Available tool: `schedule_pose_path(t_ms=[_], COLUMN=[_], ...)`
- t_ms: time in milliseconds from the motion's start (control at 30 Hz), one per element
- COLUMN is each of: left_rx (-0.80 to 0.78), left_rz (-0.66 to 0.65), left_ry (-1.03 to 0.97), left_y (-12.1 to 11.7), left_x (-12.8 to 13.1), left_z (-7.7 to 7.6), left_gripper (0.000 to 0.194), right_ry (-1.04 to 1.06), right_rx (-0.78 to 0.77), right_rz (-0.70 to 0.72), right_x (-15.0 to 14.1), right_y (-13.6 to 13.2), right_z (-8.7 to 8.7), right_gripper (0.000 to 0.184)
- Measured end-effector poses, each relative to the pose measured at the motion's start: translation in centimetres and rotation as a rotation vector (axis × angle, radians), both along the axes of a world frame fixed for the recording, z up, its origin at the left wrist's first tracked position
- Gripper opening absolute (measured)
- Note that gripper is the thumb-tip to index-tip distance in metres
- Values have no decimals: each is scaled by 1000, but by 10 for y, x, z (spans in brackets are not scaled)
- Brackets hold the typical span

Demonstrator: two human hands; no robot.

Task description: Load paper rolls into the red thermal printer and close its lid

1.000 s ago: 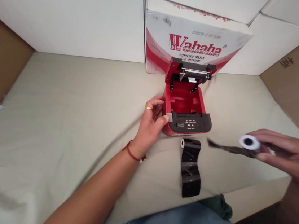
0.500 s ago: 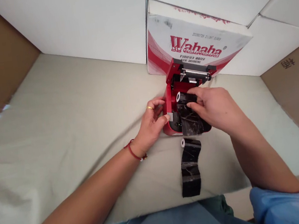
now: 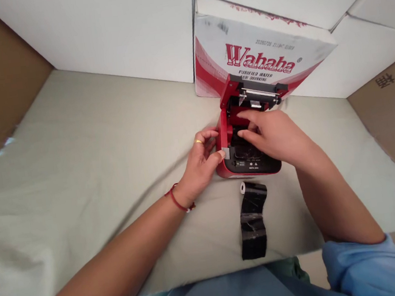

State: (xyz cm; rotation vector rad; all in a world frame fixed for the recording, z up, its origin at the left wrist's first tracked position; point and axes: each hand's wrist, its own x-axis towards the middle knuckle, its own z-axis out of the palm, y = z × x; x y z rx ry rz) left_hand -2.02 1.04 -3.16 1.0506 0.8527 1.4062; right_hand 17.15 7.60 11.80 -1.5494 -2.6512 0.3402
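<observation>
A small red and black label printer (image 3: pixel 223 133) stands with its lid (image 3: pixel 260 90) raised. My left hand (image 3: pixel 202 159) grips its left side, thumb on the grey corner tab and fingers along the outer wall. My right hand (image 3: pixel 271 131) is over the open compartment, thumb and index finger apart. Below these fingers lies a black ribbon roll (image 3: pixel 238 136) inside the compartment, mostly hidden by the hand. Its loose black end (image 3: pixel 246 153) rests over the front panel. In front of the printer, a second black ribbon roll (image 3: pixel 252 218) lies partly unrolled on the cloth.
Directly behind the printer stands a white and red Wahaha water carton (image 3: pixel 259 39). White panels (image 3: pixel 125 32) close off the back. Brown cardboard boxes stand at the left (image 3: pixel 1 71) and right (image 3: pixel 392 124). A pale cloth (image 3: pixel 91 132) with folds covers the table.
My right hand has brought the ribbon roll from the right into the printer, lowered it into the compartment and spread its fingers. My left hand has stayed on the printer's side.
</observation>
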Motion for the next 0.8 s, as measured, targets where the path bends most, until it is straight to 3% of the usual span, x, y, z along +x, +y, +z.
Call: schedule_pose_path(t_ms=[133,267,333,433,500,600,667,800], left_rx=[9,87,215,561,781,914,949,979], left_rz=[9,131,274,440,434,346,337,373], left_ry=[33,160,299,557,714,866,911,958], left_y=[-2,-8,-14,-26,-34,-41,-41,-39], left_x=[1,2,0,-3,-2,5,9,12], left_z=[0,0,2,10,14,18,18,19], left_gripper=[47,48,45,45,51,55,55,48], right_ry=[378,423,402,380,382,417,500,721], right_rx=[114,223,250,280,294,277,253,301], right_rz=[222,357,361,337,333,346,261,-184], right_x=[32,63,72,78,78,79,80,77], right_y=[-38,-74,-86,-96,-101,-101,-91,-36], right_z=[-2,-20,-32,-44,-46,-41,-35,-33], right_gripper=[25,31,42,52,52,44,35,48])
